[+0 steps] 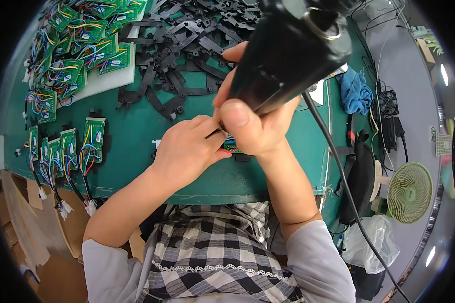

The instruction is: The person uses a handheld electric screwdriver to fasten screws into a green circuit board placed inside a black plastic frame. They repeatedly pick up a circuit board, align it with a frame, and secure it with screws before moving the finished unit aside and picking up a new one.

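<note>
My right hand (pixel 255 121) is wrapped round a black electric screwdriver (pixel 288 60), tilted with its narrow end down toward the table and a black cord trailing to the lower right. Beneath both hands lies a green circuit board (pixel 231 145), mostly hidden, with a red wire showing. My left hand (pixel 189 146) is closed over the board's left part, its thumb along the near edge and its fingertips beside the screwdriver's tip. A small white connector (pixel 156 144) pokes out left of that hand. The exact spot under the tip is hidden by my fingers.
Wired green boards (pixel 93 139) line the table's left edge, cables hanging over. More boards (pixel 78 50) pile up at the far left on white foam (pixel 106 83). Loose black plastic brackets (pixel 177 76) cover the far middle. A blue cloth (pixel 355 91) and green fan (pixel 410 193) are at right.
</note>
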Tool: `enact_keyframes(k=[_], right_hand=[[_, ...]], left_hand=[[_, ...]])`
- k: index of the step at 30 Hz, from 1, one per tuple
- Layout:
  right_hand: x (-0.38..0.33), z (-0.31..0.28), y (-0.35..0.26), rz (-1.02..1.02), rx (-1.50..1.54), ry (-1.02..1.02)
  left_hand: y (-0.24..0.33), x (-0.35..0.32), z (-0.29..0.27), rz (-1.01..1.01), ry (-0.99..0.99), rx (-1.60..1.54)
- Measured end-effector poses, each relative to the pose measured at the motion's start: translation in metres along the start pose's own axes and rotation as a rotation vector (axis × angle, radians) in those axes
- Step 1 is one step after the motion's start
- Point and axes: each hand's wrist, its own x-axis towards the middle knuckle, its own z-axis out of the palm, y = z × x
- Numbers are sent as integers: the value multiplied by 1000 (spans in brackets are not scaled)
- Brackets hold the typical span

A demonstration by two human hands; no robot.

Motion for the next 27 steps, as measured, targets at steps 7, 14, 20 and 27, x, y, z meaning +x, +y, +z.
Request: enact_keyframes(k=[7,14,20,27], right_hand=[[26,-67,-27,-71,-229,374],[48,-103,-32,-238,-435,429],[43,-95,-25,-187,-422,450],[2,-70,-38,104,-181,337]], left_hand=[[-2,5,-1,24,-27,-16],[-3,13,5,-14,-18,-33],[-1,13,4,-17,-14,-33],[-6,12,7,-34,13,-34]])
